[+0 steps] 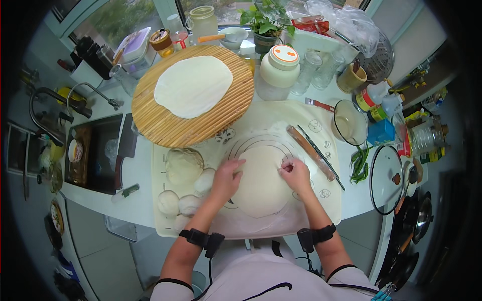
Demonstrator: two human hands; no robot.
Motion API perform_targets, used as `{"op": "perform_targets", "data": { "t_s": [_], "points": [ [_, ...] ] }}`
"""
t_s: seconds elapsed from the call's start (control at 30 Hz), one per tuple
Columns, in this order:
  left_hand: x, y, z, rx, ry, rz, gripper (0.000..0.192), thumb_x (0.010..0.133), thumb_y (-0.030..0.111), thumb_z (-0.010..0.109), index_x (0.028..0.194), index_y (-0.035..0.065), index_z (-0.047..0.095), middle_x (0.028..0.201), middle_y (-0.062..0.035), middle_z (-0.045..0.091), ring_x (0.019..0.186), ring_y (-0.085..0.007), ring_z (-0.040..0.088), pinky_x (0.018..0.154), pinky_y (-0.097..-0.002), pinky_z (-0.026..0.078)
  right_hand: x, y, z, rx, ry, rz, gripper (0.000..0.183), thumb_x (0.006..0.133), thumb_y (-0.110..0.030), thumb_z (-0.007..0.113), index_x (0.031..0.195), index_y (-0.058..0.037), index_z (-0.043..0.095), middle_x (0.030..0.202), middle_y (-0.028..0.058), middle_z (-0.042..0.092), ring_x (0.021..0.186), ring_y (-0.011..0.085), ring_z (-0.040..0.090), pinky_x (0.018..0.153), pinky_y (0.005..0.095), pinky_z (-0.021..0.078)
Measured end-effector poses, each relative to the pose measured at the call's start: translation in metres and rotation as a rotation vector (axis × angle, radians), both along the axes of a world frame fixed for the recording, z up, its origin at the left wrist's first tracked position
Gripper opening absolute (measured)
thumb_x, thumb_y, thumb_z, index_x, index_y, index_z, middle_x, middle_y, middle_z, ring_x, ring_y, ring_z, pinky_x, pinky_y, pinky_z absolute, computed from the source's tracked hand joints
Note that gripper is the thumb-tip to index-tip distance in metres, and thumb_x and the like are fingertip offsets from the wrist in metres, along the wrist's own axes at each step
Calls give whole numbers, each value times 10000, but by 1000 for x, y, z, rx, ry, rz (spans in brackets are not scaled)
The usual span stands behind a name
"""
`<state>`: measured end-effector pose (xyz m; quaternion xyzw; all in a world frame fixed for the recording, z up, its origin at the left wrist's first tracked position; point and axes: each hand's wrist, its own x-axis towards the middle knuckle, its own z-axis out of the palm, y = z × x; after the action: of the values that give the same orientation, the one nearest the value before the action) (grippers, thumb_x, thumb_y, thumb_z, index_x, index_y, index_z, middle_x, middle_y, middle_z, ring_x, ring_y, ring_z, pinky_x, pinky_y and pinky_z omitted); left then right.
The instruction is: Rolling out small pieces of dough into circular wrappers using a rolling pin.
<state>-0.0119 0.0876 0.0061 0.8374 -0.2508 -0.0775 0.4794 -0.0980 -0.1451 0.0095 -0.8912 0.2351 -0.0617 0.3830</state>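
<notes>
A rolled-out round of dough (263, 188) lies flat on a pale silicone pastry mat (248, 228) with printed circles. At the dough's upper left edge is my left hand (227, 180), thumb and index finger apart over the rim. My right hand (296, 176) pinches the upper right edge between curled fingertips and thumb. Several dough balls (189, 205) sit on the mat left of my left forearm, below a larger lump (184, 165) that seems covered in clear plastic. To the right of my right hand rest a wooden rolling pin (310, 153) and a thin dark stick (322, 158).
Behind the mat, a round slatted board (150, 126) carries another flat dough sheet (194, 86). A lidded jar (279, 73) stands right of it. Farther right are a glass bowl (350, 124), green chillies (360, 164) and a glass lid (386, 180). The sink (101, 154) is at left.
</notes>
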Motion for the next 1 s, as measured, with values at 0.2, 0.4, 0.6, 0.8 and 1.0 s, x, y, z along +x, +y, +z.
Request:
{"op": "perform_targets", "data": {
  "t_s": [0.2,0.4,0.6,0.8,1.0],
  "points": [
    [-8,0,3,4,21,26,438,791,-38,658,1213,80,652,1217,-228,622,1107,-370,612,871,-363,518,8,7,5,313,-86,-68,88,758,-30,723,840,-26,692,823,88,694,676,151,640,641,282,508],
    [8,6,5,-24,-99,23,459,794,-52,634,1236,74,641,1211,-226,626,1098,-379,613,880,-379,520,28,-8,16,353,-115,117,206,788,56,629,936,-33,740,816,36,680,653,64,559,603,217,455],
    [75,-10,24,110,-341,41,461,821,-63,568,1260,69,618,1222,-205,626,1128,-382,593,907,-395,518,122,-33,9,95,-398,68,246,807,8,631,1033,-28,718,906,111,712,712,159,649,652,291,517],
    [53,49,35,404,-402,-40,404,825,15,602,1228,44,622,1295,-150,598,1187,-340,565,952,-405,493,111,-18,39,-105,-350,195,261,793,-50,686,1050,-10,668,1052,169,674,929,302,671,813,370,533],
    [-9,77,35,699,-552,-89,480,817,174,683,1278,84,584,1316,-86,579,1371,-251,404,1057,-707,247,36,-15,17,-213,-306,234,220,793,-38,672,1011,-17,671,1063,160,663,1007,346,627,885,398,497]
  ]
}}
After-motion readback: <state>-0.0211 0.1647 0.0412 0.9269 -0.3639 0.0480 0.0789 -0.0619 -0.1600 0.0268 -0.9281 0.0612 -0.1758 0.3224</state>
